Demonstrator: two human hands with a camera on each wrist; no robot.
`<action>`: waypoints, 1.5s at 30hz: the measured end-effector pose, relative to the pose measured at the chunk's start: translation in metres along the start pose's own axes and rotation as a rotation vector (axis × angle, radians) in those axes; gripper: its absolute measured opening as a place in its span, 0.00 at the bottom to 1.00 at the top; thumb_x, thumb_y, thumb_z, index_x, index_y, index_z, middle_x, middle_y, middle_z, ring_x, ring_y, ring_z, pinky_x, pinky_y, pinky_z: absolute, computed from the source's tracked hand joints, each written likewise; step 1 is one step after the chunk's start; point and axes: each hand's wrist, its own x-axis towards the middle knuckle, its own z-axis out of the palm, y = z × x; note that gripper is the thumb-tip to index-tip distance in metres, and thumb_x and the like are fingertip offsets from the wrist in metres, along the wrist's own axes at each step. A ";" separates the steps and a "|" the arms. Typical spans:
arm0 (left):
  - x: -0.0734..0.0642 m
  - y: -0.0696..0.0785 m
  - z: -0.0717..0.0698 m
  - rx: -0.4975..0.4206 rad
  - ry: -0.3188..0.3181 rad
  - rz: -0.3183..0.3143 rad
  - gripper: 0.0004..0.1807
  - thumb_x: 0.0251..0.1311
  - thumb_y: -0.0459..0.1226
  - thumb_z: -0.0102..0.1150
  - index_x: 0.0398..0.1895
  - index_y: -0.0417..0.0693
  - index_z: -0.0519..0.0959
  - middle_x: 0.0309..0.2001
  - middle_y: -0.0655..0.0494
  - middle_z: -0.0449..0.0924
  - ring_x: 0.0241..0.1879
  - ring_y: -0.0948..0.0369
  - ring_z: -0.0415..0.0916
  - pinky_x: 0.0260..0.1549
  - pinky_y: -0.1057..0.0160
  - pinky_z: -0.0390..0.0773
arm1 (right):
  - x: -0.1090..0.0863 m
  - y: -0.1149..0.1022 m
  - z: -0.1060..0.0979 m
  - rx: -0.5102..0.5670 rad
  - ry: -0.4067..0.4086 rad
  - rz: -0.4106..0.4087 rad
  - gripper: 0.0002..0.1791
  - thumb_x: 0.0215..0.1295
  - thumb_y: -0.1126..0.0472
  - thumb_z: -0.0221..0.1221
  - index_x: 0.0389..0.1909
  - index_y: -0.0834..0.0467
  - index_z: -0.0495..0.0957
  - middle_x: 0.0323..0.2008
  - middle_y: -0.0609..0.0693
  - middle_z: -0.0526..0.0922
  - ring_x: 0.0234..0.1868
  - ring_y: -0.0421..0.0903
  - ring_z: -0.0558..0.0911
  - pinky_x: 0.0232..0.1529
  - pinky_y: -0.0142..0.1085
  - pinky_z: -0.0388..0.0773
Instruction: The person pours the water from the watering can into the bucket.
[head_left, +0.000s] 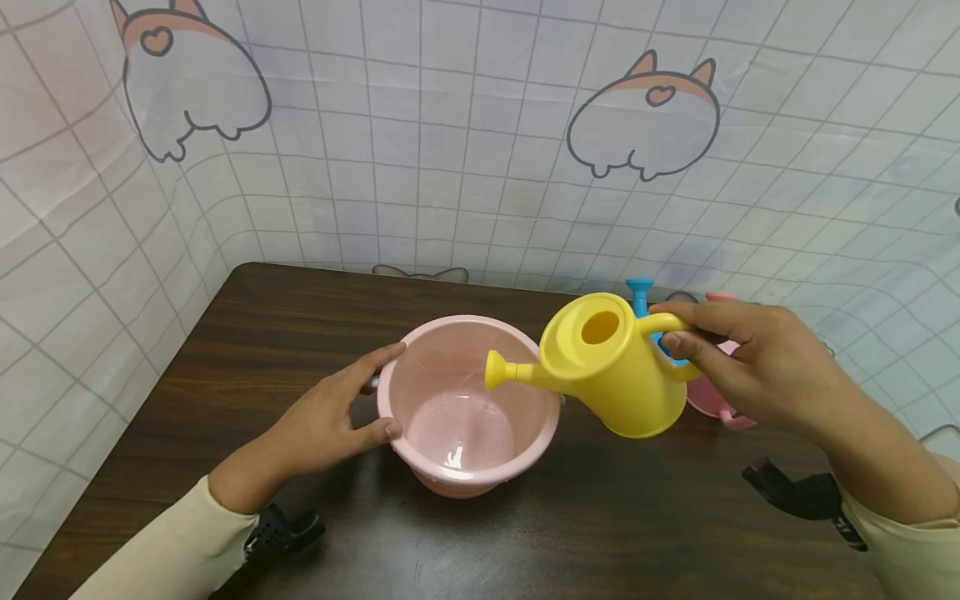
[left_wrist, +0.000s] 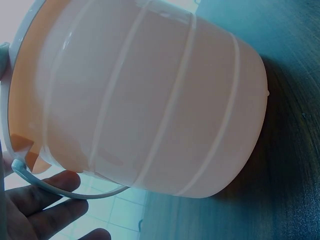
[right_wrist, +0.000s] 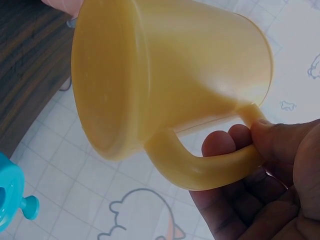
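In the head view a pink bucket (head_left: 457,477) stands upright on the dark wooden table. My left hand (head_left: 318,425) holds its left rim, thumb and index fingertip on the edge; in the left wrist view, other fingers (left_wrist: 55,215) lie by its thin handle (left_wrist: 100,196). My right hand (head_left: 765,358) grips the handle of a yellow watering can (head_left: 637,392), raised and tipped left. Its round spout head (head_left: 495,370) is over the bucket's right side, with thin water streaks coming out. A shiny wet patch shows on the bucket's bottom.
Behind the yellow can stand a blue watering can (head_left: 640,292) and a pink one (head_left: 705,396), both partly hidden. A white grid-patterned cloth (head_left: 450,150) with cartoon drawings hangs behind the table (head_left: 300,333).
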 end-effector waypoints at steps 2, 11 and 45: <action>0.000 0.000 0.000 -0.002 0.001 0.003 0.47 0.63 0.55 0.66 0.82 0.65 0.53 0.75 0.50 0.64 0.60 0.50 0.77 0.54 0.44 0.79 | 0.000 0.000 0.000 -0.003 -0.001 0.002 0.23 0.62 0.70 0.70 0.57 0.52 0.86 0.47 0.46 0.88 0.33 0.35 0.77 0.28 0.24 0.70; 0.000 -0.001 0.001 -0.015 0.002 0.005 0.47 0.63 0.55 0.67 0.82 0.65 0.53 0.75 0.50 0.64 0.60 0.50 0.77 0.54 0.43 0.79 | 0.000 -0.002 -0.001 0.031 -0.016 0.010 0.24 0.62 0.71 0.69 0.59 0.53 0.85 0.42 0.47 0.88 0.24 0.36 0.77 0.17 0.26 0.68; 0.000 -0.002 0.001 -0.006 0.012 0.010 0.47 0.63 0.56 0.67 0.82 0.65 0.54 0.74 0.49 0.65 0.58 0.49 0.79 0.53 0.42 0.79 | 0.002 -0.002 -0.002 0.044 -0.023 0.012 0.24 0.62 0.70 0.70 0.59 0.53 0.85 0.45 0.49 0.88 0.26 0.37 0.78 0.18 0.27 0.67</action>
